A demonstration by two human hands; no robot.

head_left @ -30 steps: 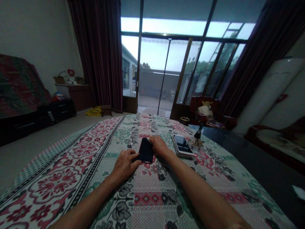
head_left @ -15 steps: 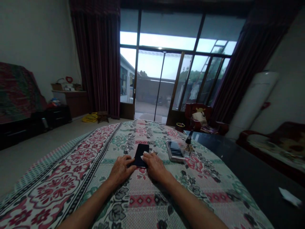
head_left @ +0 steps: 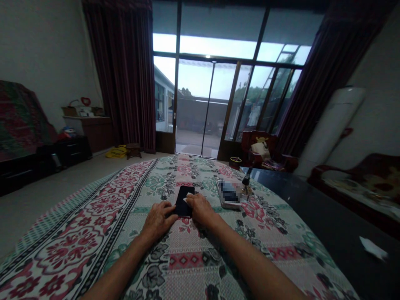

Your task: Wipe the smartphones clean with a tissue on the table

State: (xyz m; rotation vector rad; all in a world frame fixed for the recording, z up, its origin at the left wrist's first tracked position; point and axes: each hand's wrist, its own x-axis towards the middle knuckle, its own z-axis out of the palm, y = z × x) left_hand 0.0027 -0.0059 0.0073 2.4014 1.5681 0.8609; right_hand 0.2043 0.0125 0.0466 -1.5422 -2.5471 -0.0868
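While both my forearms stretch across the floral red-and-green patterned cloth (head_left: 93, 225), my left hand (head_left: 158, 220) lies flat, fingers pinning the near left edge of the flat black rectangular phone (head_left: 184, 200). My right hand (head_left: 200, 210) pinches a small white wipe (head_left: 186, 200) on its screen. Farther right lies a second white-edged phone (head_left: 228, 194), then the dark curtains (head_left: 125, 79).
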